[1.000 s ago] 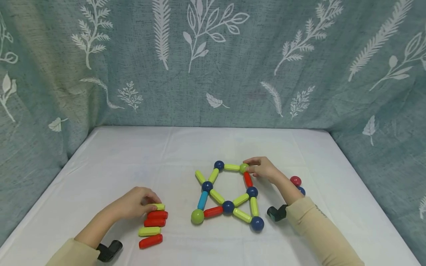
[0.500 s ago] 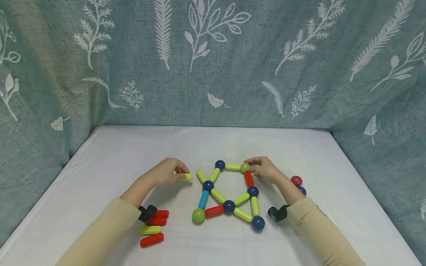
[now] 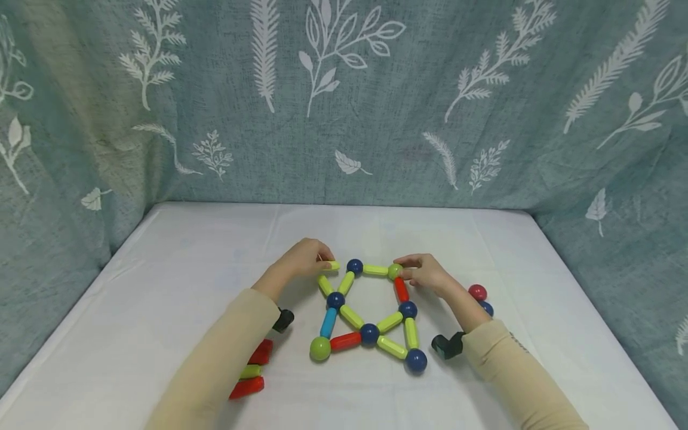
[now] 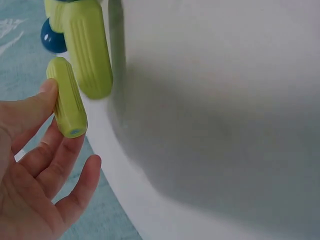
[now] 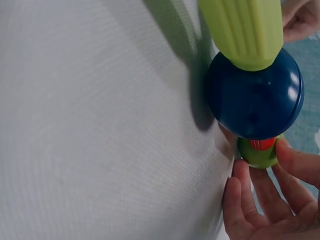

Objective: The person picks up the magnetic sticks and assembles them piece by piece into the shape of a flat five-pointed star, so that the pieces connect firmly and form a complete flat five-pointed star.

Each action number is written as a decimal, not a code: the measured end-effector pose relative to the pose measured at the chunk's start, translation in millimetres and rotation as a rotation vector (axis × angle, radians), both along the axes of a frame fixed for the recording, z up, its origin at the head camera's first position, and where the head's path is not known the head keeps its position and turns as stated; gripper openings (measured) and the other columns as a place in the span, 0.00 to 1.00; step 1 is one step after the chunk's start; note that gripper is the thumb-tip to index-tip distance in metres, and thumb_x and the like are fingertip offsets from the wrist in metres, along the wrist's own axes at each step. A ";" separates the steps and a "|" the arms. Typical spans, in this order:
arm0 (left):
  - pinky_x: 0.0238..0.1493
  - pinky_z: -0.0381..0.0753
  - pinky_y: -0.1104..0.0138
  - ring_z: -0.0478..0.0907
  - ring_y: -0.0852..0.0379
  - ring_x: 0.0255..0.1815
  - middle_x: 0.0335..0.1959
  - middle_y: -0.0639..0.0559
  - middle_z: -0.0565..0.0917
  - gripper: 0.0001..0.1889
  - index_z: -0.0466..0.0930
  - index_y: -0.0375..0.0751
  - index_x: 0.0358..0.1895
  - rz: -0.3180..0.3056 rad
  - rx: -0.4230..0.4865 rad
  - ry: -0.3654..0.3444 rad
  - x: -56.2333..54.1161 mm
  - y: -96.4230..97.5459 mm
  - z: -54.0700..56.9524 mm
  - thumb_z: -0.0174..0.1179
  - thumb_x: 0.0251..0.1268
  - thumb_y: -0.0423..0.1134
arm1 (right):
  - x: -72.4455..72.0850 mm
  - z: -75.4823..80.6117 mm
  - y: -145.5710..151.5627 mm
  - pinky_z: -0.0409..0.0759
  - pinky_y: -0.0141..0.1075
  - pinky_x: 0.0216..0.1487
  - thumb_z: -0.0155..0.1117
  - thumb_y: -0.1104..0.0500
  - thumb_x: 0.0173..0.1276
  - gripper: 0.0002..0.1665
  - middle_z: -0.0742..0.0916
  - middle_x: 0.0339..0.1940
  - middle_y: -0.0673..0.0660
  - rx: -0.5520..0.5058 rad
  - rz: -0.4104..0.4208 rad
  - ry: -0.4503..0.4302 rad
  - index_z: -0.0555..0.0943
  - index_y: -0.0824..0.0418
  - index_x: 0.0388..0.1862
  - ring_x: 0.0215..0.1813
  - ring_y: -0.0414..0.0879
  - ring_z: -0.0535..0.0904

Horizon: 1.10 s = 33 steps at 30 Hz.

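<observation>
My left hand (image 3: pixel 302 260) pinches a lime-green ribbed stick (image 4: pixel 69 100) between thumb and fingers. In the head view that stick's tip points at a dark blue ball (image 3: pixel 355 266), a small gap short of it. Just below the held stick, another lime stick (image 3: pixel 325 285) juts from the blue ball (image 3: pixel 335 300) at the figure's left. My right hand (image 3: pixel 428 273) grips a green ball (image 5: pixel 258 159) at the figure's back right corner. A lime stick (image 3: pixel 375 270) and a red stick (image 3: pixel 401 290) meet at that ball. The flat figure of sticks and balls lies on the table.
Red sticks (image 3: pixel 246 387) and a lime stick (image 3: pixel 250 372) lie at the left, partly behind my left sleeve. A red ball (image 3: pixel 478 292) and a blue ball (image 3: pixel 486 308) sit beyond my right forearm. A patterned curtain (image 3: pixel 344 137) hangs behind the white table (image 3: pixel 215 239).
My left hand has picked the lime stick off the row at the left and carried it right and away, up to the figure. My right hand has stayed on the green ball.
</observation>
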State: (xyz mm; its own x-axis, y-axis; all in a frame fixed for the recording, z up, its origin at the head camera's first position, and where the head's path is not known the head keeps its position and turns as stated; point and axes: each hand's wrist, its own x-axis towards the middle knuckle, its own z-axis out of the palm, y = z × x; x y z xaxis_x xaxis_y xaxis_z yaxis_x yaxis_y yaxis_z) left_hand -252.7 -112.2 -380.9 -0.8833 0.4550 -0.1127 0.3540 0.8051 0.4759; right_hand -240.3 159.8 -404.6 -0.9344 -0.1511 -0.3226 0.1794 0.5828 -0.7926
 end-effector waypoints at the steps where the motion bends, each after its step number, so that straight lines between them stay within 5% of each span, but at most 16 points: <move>1: 0.43 0.76 0.63 0.77 0.53 0.38 0.35 0.48 0.83 0.07 0.83 0.37 0.40 0.010 -0.002 -0.009 -1.6 3.1 -1.0 0.58 0.61 0.34 | -0.2 0.3 -0.6 0.75 0.31 0.38 0.58 0.64 0.65 0.19 0.76 0.58 0.64 0.000 0.000 0.000 0.76 0.62 0.55 0.39 0.48 0.72; 13: 0.45 0.74 0.63 0.75 0.55 0.40 0.36 0.50 0.81 0.07 0.83 0.39 0.40 0.095 -0.029 -0.097 -9.9 19.0 -7.3 0.58 0.62 0.34 | -1.6 2.0 -2.1 0.76 0.32 0.39 0.58 0.66 0.64 0.19 0.76 0.57 0.64 -0.007 -0.011 0.002 0.76 0.62 0.55 0.41 0.49 0.72; 21: 0.46 0.75 0.63 0.75 0.53 0.41 0.37 0.50 0.81 0.08 0.83 0.39 0.41 0.097 -0.021 -0.092 -7.3 16.9 -10.5 0.58 0.62 0.35 | -2.9 -0.9 -2.8 0.75 0.31 0.37 0.58 0.67 0.63 0.19 0.76 0.57 0.64 -0.018 -0.013 0.000 0.77 0.63 0.54 0.42 0.49 0.72; 27: 0.49 0.74 0.60 0.75 0.50 0.49 0.46 0.47 0.80 0.13 0.80 0.38 0.49 0.060 -0.006 -0.094 4.7 11.3 -6.0 0.56 0.64 0.37 | -1.5 -3.2 -1.3 0.75 0.31 0.37 0.58 0.66 0.63 0.19 0.77 0.56 0.64 -0.024 0.005 0.007 0.76 0.63 0.54 0.41 0.49 0.72; 33: 0.53 0.71 0.55 0.72 0.46 0.53 0.51 0.45 0.77 0.16 0.77 0.40 0.53 -0.003 0.064 -0.027 33.2 1.5 8.4 0.56 0.64 0.39 | -0.2 -1.3 1.1 0.75 0.31 0.36 0.57 0.66 0.63 0.19 0.77 0.56 0.64 -0.021 0.025 0.016 0.76 0.64 0.55 0.40 0.48 0.73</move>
State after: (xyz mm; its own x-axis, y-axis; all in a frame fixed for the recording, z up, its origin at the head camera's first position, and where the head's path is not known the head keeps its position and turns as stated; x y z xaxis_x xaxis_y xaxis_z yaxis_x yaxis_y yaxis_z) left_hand -219.4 -110.7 -372.5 -0.8788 0.4650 -0.1071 0.3431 0.7718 0.5354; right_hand -240.4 160.9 -405.9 -0.9353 -0.1807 -0.3041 0.1522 0.5705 -0.8071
